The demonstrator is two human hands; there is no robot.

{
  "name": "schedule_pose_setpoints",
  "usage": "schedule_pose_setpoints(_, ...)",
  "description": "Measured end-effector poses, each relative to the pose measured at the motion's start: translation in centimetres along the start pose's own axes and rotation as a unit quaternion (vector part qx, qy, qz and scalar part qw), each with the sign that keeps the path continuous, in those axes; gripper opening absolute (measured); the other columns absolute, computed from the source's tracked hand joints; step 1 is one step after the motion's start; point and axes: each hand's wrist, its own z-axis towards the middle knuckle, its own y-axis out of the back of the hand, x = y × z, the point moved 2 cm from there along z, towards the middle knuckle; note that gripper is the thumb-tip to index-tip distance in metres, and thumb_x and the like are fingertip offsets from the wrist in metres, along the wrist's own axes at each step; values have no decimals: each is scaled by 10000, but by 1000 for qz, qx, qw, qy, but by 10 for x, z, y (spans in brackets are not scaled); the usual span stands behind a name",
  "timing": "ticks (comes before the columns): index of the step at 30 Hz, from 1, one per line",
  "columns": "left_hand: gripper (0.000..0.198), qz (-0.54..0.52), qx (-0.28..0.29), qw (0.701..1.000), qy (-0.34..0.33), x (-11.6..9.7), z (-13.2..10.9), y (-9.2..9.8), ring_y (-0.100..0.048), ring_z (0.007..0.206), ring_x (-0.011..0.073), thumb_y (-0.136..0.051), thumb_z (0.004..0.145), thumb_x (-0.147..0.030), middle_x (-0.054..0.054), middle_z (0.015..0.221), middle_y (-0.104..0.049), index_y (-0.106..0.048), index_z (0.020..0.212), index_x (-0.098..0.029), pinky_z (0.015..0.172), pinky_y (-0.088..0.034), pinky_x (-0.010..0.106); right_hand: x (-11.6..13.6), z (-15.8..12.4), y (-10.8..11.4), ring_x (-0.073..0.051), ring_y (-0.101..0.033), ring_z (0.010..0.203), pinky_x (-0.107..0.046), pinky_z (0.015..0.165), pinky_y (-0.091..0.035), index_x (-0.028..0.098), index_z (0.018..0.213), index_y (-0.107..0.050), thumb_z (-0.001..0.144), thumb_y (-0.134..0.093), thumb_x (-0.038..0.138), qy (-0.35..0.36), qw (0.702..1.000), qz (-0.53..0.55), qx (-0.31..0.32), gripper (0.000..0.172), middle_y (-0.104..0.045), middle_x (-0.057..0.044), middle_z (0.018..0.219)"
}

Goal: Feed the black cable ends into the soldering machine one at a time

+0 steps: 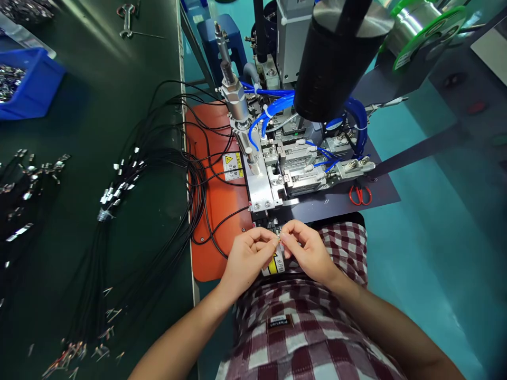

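Observation:
My left hand (247,258) and my right hand (307,250) meet fingertip to fingertip at the front edge of a small metal machine (277,169). Both are pinched together on a tiny part (279,240) that is too small to name. A thin black cable (216,237) loops from the orange plate (216,200) toward my left hand. Below the hands lies a yellow warning label (275,264) on the machine's front.
A bundle of black cables with metal ends (130,211) spreads over the dark green table at left. A blue bin (27,84) of metal parts stands far left. Red scissors (360,195) lie on the machine's black base. Blue hoses (273,105) and a solder spool (420,26) stand behind.

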Motion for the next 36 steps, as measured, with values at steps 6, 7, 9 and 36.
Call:
schedule_pose_setpoints(6, 139, 243, -57, 953, -170, -8, -2, 11, -596, 769, 154, -559, 885, -240, 56, 870, -648, -682, 912, -183, 667, -461, 247, -6, 11, 6, -101, -447, 487, -240, 502, -359, 198, 780, -506, 886, -566, 375, 0, 999, 22, -23, 215, -475, 58, 555)
schedule_pose_setpoints(7, 149, 276, -61, 938, -200, -9, -2, 12, -603, 817, 163, -541, 895, -218, 62, 894, -649, -680, 935, -182, 720, -469, 256, -8, 14, 7, -99, -440, 483, -240, 500, -351, 197, 779, -507, 883, -566, 375, 0, 999, 26, -26, 214, -471, 60, 553)
schedule_pose_setpoints(9, 182, 322, -63, 911, -250, -7, 0, 15, -607, 865, 168, -506, 912, -184, 72, 913, -642, -670, 990, -171, 786, -475, 265, -11, 20, 8, -94, -426, 481, -241, 496, -335, 194, 778, -507, 879, -563, 368, 1, 999, 35, -32, 209, -465, 61, 560)
schedule_pose_setpoints(36, 289, 463, -81, 802, -368, 14, 20, 26, -607, 787, 165, -515, 877, -116, 83, 936, -574, -679, 1109, -169, 646, -524, 254, -30, 37, 4, -92, -370, 496, -238, 456, -306, 186, 765, -525, 851, -574, 381, 11, 997, 1, -78, 219, -455, 35, 627)
